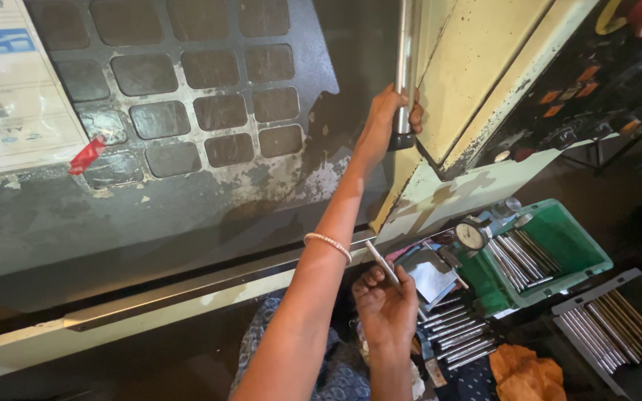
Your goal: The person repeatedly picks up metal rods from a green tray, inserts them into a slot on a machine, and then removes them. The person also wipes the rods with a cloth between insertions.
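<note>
Steel is what both hands are gripping: the left hand (389,119) is wrapping its fingers (414,111) around the long polished vertical door handle (404,67) at the edge of the cream-painted machine housing (477,59), just beside the dark window panel with its grid of rounded squares (187,96). The right hand (386,304) is pinching a slim silver metal rod (382,261) between thumb and fingertips, holding it tilted just above the lap. Judging from this, one rod is picked out and the sliding door is being worked, though whether it is opening or closing I cannot tell. More rods are lying in the green plastic tray (581,245), beside a round dial gauge (472,235), and in the grey tray (637,286), so plenty seems to be waiting.
</note>
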### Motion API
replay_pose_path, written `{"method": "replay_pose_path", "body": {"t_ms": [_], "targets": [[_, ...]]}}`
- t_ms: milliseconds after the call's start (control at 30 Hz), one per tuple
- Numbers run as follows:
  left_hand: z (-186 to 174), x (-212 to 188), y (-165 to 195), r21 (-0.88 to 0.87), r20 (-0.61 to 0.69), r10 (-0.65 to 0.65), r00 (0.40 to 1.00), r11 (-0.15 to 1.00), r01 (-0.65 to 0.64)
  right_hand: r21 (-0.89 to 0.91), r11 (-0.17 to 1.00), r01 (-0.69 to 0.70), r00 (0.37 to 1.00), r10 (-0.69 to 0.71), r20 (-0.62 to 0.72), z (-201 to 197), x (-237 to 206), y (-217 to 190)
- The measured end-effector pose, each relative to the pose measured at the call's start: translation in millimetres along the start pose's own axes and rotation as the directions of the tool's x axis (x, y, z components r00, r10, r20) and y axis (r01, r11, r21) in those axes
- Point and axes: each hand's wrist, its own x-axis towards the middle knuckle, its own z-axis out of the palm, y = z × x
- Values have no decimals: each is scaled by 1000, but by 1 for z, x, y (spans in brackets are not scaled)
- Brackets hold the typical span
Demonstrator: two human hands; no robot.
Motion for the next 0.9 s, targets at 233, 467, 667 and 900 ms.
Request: {"method": "replay_pose_path", "body": {"t_ms": [233, 467, 667, 900], "targets": [[-2, 6, -9, 4, -126, -69, 990, 998, 70, 20, 1000, -2, 1000, 3, -20, -1, 5, 1], [4, 19, -8, 40, -239, -157, 958, 984, 171, -4, 1000, 0, 1000, 0, -11, -1, 7, -1], [5, 23, -6, 106, -272, -187, 944, 969, 222, -5, 1000, 21, 1000, -21, -16, 3, 10, -2], [-3, 17, -16, 83, -197, -90, 976, 991, 108, -8, 1000, 11, 998, -11, -54, 9, 11, 4]]}}
